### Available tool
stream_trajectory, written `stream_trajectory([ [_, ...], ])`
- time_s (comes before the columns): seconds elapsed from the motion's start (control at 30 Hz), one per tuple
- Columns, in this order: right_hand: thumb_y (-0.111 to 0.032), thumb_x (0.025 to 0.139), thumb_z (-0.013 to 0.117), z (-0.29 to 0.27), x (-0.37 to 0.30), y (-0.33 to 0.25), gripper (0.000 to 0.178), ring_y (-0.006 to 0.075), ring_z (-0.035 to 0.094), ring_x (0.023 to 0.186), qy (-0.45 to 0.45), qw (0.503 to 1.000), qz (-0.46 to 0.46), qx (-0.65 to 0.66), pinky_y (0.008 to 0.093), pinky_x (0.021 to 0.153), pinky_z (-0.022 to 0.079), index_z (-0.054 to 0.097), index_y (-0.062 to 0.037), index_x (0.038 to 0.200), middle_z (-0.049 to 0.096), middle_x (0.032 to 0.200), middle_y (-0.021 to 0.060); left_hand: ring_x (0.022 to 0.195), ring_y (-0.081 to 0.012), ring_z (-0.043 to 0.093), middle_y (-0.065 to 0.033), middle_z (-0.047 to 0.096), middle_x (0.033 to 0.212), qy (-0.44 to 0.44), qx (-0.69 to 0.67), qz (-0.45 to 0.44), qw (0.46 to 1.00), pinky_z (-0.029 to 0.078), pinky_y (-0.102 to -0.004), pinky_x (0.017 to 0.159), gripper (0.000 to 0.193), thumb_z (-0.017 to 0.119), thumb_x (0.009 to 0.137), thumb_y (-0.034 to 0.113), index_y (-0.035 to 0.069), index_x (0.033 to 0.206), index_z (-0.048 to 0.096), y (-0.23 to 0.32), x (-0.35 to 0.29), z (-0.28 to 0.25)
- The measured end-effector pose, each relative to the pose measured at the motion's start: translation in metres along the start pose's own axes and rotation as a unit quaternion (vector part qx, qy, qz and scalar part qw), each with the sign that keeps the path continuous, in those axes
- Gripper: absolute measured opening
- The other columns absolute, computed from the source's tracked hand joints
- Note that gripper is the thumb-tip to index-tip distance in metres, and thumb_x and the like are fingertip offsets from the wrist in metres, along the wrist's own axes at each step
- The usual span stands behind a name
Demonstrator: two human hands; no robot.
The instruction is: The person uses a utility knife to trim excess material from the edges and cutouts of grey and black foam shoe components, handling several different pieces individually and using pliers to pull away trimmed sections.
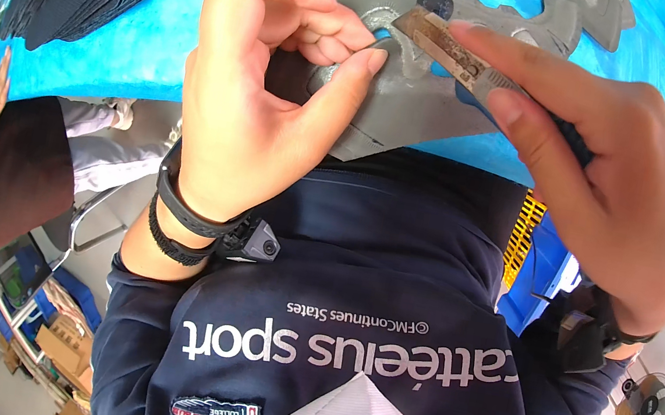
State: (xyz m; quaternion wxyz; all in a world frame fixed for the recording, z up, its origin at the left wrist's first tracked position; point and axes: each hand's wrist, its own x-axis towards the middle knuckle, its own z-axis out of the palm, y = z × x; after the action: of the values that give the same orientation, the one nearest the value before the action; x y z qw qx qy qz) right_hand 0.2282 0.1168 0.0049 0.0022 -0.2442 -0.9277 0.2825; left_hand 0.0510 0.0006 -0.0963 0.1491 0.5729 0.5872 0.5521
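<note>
1. Gripped the utility knife (457,56) firmly in the right hand (610,145), with thumb and index finger closed along its sides and the bare blade pointed leftward and away from the body.
2. Closed the left hand (253,127) to a thumb-and-index pinch, apparently on a small edge of the grey sheet (388,120), with the remaining fingers loosely curled.
3. Had the grey sheet on the blue table (174,46), beneath and between both hands, with one pointed corner reaching past the near table edge.
4. Appeared to be at a trimming step, judging by the blade poised over the sheet's shaped cut-outs, just beside the pinched edge. Could not tell for sure about contact between blade and sheet.
5. Called next, most likely, for a short, controlled stroke along that edge, with the pinch held taut and the left fingertips clear of the blade's path. Risked a nicked finger or a ragged cut otherwise.
6. Had a fanned stack of dark pieces (88,4) well apart to the left, probably not needed for this cut.
</note>
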Motion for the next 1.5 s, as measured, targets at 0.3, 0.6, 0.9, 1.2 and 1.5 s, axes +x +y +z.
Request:
stream_trajectory([
  [0.3,0.003,0.078,0.064,-0.004,-0.011,-0.023,0.047,0.0197,0.048,0.055,0.105,0.988,-0.106,-0.046,0.0295,0.05,0.038,0.063,-0.0078,0.124,0.058,0.07,0.0088,0.077,-0.0244,0.065,-0.0101,0.067,0.089,0.114,0.29,0.322,0.894,0.046,-0.0439,0.087,0.031,0.07,0.076,-0.006,0.008,0.075,0.042,0.007,0.015,-0.015],
  [0.6,0.005,0.077,0.067,0.049,-0.036,-0.015,0.051,0.0201,0.055,0.058,0.195,0.972,-0.079,-0.105,0.0309,0.054,0.046,0.062,-0.0081,0.125,0.06,0.075,0.0088,0.076,-0.0218,0.064,-0.0074,0.072,0.087,0.131,0.131,0.313,0.932,0.044,-0.0351,0.08,0.036,0.076,0.068,-0.006,0.008,0.085,0.047,-0.018,0.012,-0.014],
  [0.9,0.004,0.078,0.067,0.054,-0.038,-0.017,0.05,0.0191,0.055,0.059,0.21,0.968,-0.076,-0.111,0.0307,0.054,0.047,0.061,-0.0074,0.126,0.062,0.078,0.0081,0.074,-0.021,0.064,-0.0211,0.066,0.087,0.07,0.153,0.264,0.95,0.051,-0.027,0.068,0.056,0.069,0.075,-0.016,0.004,0.113,0.034,-0.004,0.011,-0.019],
  [1.2,0.003,0.079,0.067,0.062,-0.033,-0.017,0.05,0.0181,0.051,0.056,0.219,0.967,-0.062,-0.118,0.0305,0.052,0.045,0.061,-0.009,0.127,0.059,0.075,0.0071,0.076,-0.0212,0.065,-0.0212,0.065,0.087,0.077,0.128,0.26,0.954,0.052,-0.0273,0.067,0.057,0.069,0.074,-0.018,0.003,0.112,0.033,-0.006,0.014,-0.016],
  [1.5,-0.002,0.082,0.067,0.067,-0.029,-0.03,0.05,0.0185,0.048,0.052,0.224,0.96,-0.011,-0.168,0.0309,0.05,0.043,0.06,-0.0168,0.129,0.052,0.07,0.0044,0.076,-0.0211,0.065,-0.0223,0.065,0.087,0.064,0.16,0.227,0.959,0.053,-0.0265,0.067,0.056,0.072,0.073,-0.017,0.003,0.109,0.033,-0.002,0.01,-0.014],
])
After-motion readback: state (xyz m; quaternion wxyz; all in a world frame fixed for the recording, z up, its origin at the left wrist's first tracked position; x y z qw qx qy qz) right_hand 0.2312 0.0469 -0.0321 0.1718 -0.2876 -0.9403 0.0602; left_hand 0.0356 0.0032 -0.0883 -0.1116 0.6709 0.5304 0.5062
